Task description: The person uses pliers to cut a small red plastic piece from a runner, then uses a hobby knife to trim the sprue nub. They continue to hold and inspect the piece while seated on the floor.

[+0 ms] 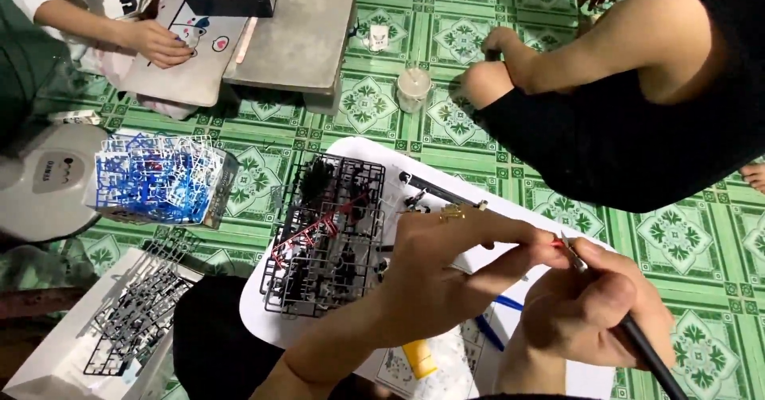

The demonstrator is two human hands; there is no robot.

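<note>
Pinching a red part [555, 243], left hand [446, 272]; right hand [598, 312] gripping black knife [629, 328].

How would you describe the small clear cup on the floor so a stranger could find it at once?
Start at the grey low table at the top of the view. Just off its right front corner, on the green patterned floor tiles, stands the small clear plastic cup. It is the only round, see-through thing there, apart from the white board below it.

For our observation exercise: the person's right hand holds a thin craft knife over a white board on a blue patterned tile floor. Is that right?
Not quite: the tile floor is green, not blue, as the head view shows. The right hand does hold the thin craft knife over the white board.
</note>
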